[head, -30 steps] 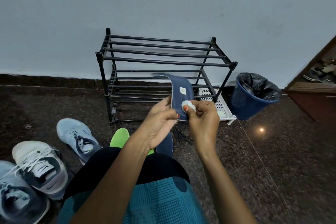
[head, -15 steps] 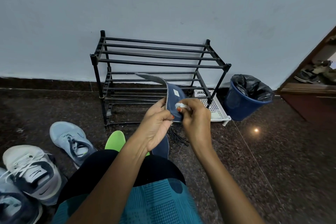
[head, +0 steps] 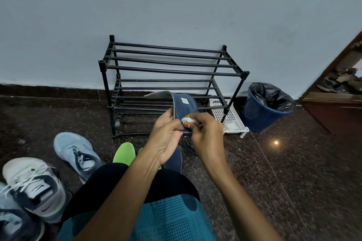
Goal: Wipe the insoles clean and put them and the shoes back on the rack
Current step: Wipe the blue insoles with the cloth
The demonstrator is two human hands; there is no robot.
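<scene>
My left hand (head: 166, 139) pinches the near end of the bent dark-blue fabric insole (head: 184, 106), held up in front of the black tubular metal shoe rack (head: 172, 73) (far end curls leftwards, grey underside showing). My right hand (head: 207, 137) is clenched on a small white wad (head: 189, 120), which is pressed against the insole's blue face.

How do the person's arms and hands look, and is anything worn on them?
The left arm and right arm are bare, no sleeve in view. The left hand and right hand show no ring, watch or bracelet that I can see. One nail wears orange-red polish.
</scene>
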